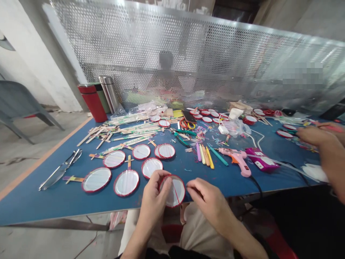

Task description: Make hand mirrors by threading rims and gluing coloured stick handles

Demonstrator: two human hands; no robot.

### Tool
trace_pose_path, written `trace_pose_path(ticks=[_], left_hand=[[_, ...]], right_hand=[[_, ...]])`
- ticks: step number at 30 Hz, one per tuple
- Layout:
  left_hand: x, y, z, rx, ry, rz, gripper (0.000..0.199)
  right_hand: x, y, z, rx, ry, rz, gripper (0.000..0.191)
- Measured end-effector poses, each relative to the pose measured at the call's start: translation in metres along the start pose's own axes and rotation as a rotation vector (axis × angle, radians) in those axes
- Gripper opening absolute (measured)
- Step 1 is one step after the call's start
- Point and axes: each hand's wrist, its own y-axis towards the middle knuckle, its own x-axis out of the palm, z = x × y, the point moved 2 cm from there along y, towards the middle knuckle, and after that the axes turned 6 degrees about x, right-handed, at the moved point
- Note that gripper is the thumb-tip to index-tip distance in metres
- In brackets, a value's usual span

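My left hand (155, 194) grips a round white lid (176, 194) with a red rim, thumb over its face and fingers behind the far edge. A thin red line, like a rubber band, runs across that face. Just right of the rim is my right hand (205, 198), its thumb and fingertips pinched together; whatever may be between them is too small to see. Several similar lids lie beyond and to the left, among them a lid with a stick handle (126, 182) and another lid (152, 167) right behind my left hand.
Markers (206, 155), a pink glue gun (237, 158), a purple packet (261, 160) and pliers (183, 138) lie on the blue table (67, 205). Eyeglasses (60, 171), wooden sticks (129, 133) and bottles (94, 102) are left. A co-worker's hand (309, 135) works at right.
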Motion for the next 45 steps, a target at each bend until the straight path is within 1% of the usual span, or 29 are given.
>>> trace_pose_path(ticks=[2,3,5,7,9,13,14,15,16,19,20,21,23,28,32,34,36,38,40,45], left_hand=[[-0.001,0.000,0.002,0.006,-0.014,-0.012,0.016],[-0.002,0.000,0.003,0.007,-0.021,-0.017,0.016],[-0.002,0.001,0.004,0.005,-0.033,-0.031,0.017],[-0.001,0.002,0.003,-0.009,-0.049,-0.053,0.019],[0.000,0.003,0.001,-0.030,-0.071,-0.073,0.021],[0.001,0.003,-0.002,-0.039,-0.070,-0.109,0.016],[0.000,0.003,-0.002,-0.041,-0.069,-0.123,0.016],[0.000,0.003,-0.002,-0.047,-0.076,-0.140,0.017],[0.000,0.003,-0.003,-0.060,-0.090,-0.159,0.019],[-0.002,0.003,-0.004,-0.103,-0.146,-0.215,0.028],[-0.002,0.003,-0.004,-0.110,-0.160,-0.229,0.032],[-0.003,0.004,-0.004,-0.115,-0.169,-0.239,0.035],[-0.004,0.004,-0.004,-0.119,-0.177,-0.239,0.037],[-0.004,0.004,-0.004,-0.136,-0.189,-0.193,0.036],[-0.004,0.003,-0.004,-0.146,-0.226,-0.175,0.034],[-0.005,0.003,-0.003,-0.145,-0.229,-0.172,0.034],[-0.006,0.002,-0.003,-0.142,-0.229,-0.168,0.032],[-0.006,0.002,-0.001,-0.128,-0.226,-0.171,0.028],[-0.006,0.002,0.000,-0.112,-0.220,-0.177,0.024],[-0.005,0.002,0.001,-0.117,-0.189,-0.170,0.022]], right_hand=[[-0.005,0.011,-0.002,-0.001,-0.259,0.079,0.016],[-0.007,0.018,-0.003,0.009,-0.373,0.087,0.015],[-0.007,0.032,-0.004,0.030,-0.531,0.031,0.015],[-0.005,0.044,-0.006,0.039,-0.587,-0.040,0.017],[-0.003,0.052,-0.006,0.042,-0.566,-0.063,0.018],[-0.001,0.056,-0.002,0.044,-0.432,-0.023,0.019],[-0.001,0.055,-0.001,0.045,-0.365,-0.023,0.020],[0.000,0.053,0.001,0.057,-0.238,-0.032,0.021],[0.002,0.050,0.002,0.085,-0.046,-0.049,0.022],[0.010,0.040,0.001,0.207,0.665,-0.120,0.026],[0.014,0.036,-0.002,0.235,0.823,-0.139,0.027],[0.017,0.034,-0.005,0.250,0.894,-0.153,0.028],[0.020,0.031,-0.012,0.243,0.911,-0.151,0.028],[0.019,0.032,-0.023,0.155,0.767,-0.072,0.023],[0.017,0.032,-0.024,0.112,0.710,-0.081,0.024],[0.017,0.031,-0.022,0.100,0.703,-0.110,0.026],[0.020,0.029,-0.020,0.133,0.756,-0.196,0.029],[0.024,0.027,-0.018,0.206,0.855,-0.304,0.033],[0.027,0.027,-0.017,0.273,0.949,-0.374,0.037],[0.028,0.027,-0.018,0.385,1.058,-0.408,0.040]])
